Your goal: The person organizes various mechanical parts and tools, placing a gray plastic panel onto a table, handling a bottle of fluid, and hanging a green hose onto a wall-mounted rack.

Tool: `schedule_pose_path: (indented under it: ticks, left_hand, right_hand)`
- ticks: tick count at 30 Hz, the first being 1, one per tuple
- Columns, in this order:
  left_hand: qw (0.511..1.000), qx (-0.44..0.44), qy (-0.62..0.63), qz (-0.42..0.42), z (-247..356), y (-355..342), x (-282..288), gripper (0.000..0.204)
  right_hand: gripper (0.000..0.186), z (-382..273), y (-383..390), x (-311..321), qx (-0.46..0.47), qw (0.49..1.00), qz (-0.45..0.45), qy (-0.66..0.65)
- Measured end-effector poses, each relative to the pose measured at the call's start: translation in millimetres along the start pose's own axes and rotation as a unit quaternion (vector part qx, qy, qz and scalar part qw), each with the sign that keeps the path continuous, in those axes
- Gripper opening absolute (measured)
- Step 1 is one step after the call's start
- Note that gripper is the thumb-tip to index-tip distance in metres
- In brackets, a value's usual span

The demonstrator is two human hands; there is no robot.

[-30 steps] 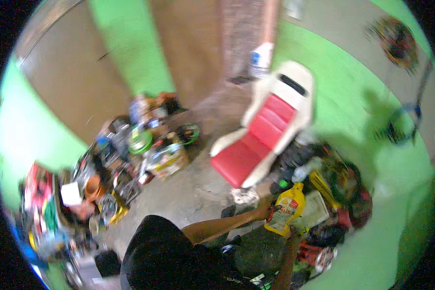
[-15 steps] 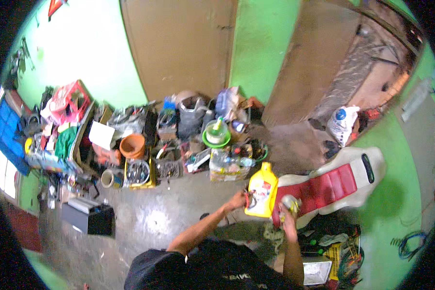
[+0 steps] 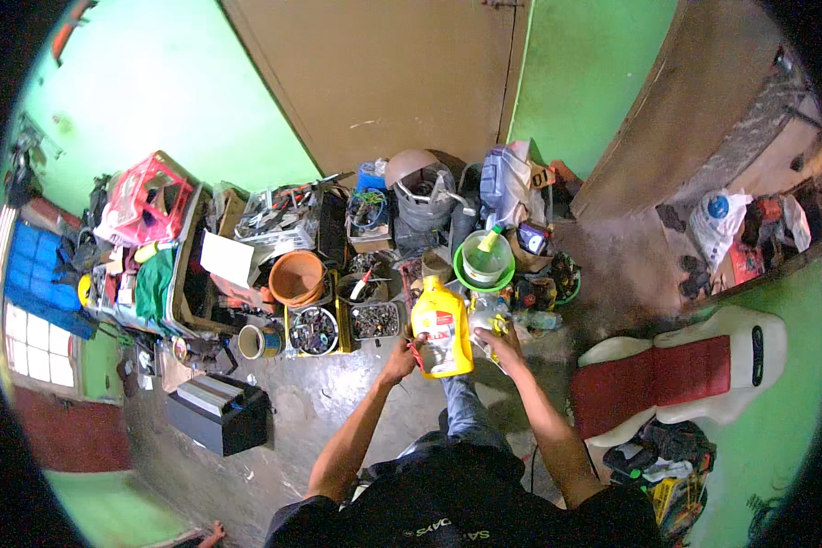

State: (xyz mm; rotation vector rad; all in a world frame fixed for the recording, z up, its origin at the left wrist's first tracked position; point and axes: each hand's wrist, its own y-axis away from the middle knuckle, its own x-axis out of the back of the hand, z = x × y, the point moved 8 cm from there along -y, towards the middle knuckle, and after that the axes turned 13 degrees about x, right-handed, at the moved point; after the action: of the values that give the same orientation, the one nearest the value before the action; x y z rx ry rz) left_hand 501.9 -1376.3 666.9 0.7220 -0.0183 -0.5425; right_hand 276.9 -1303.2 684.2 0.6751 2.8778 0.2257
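A yellow plastic jug [image 3: 441, 327] with a white and red label is upright in front of me. My left hand [image 3: 400, 359] is closed on its lower left side, and a small red thing [image 3: 417, 353] shows at those fingers; I cannot make out what it is. To the right of the jug, my right hand [image 3: 504, 347] is closed around a crumpled clear plastic piece [image 3: 492, 324] with yellow on it. Whether that is a bottle or a bag, I cannot tell. Just beyond it stands a green basin [image 3: 472, 280] holding a pale tub [image 3: 487, 260] and a green-topped item.
Tubs of small parts [image 3: 314, 331], orange pots [image 3: 297, 278] and bins line the far side. A red and white car seat [image 3: 694, 373] lies at the right. On the left floor stands a black box [image 3: 219, 416], near a cluttered table with a pink crate [image 3: 146, 205].
My body and view have turned away from the car seat toward the row of tubs. Both hands still carry the jug and the clear plastic piece, now in front of the tubs.
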Motion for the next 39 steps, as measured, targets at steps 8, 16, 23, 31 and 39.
schedule_pose_path:
  ticks: [8,16,23,31,39]
  left_hand:
    - [0.989,0.058,-0.129,0.045,85.7,-135.7,-12.7,0.036]
    - [0.996,0.009,-0.087,-0.033,89.8,-252.8,11.6,0.05]
    - [0.976,0.003,-0.19,-0.104,150.6,-273.9,-57.5,0.042]
    - [0.896,-0.033,-0.442,-0.023,71.0,-422.5,-86.5,0.035]
    - [0.848,-0.087,-0.522,-0.03,26.9,-458.0,-156.6,0.032]
  right_hand:
    - [0.092,61.3,-194.8,78.3,0.018,0.923,0.119,0.366]
    - [0.068,49.2,-264.0,31.6,0.007,0.93,0.068,0.361]
    - [0.07,-3.6,-237.9,41.1,-0.007,0.968,0.037,0.247]
    - [0.063,5.4,-225.5,141.8,0.108,0.944,0.242,0.198]
    - [0.084,46.7,-202.5,189.0,0.094,0.94,0.282,0.167]
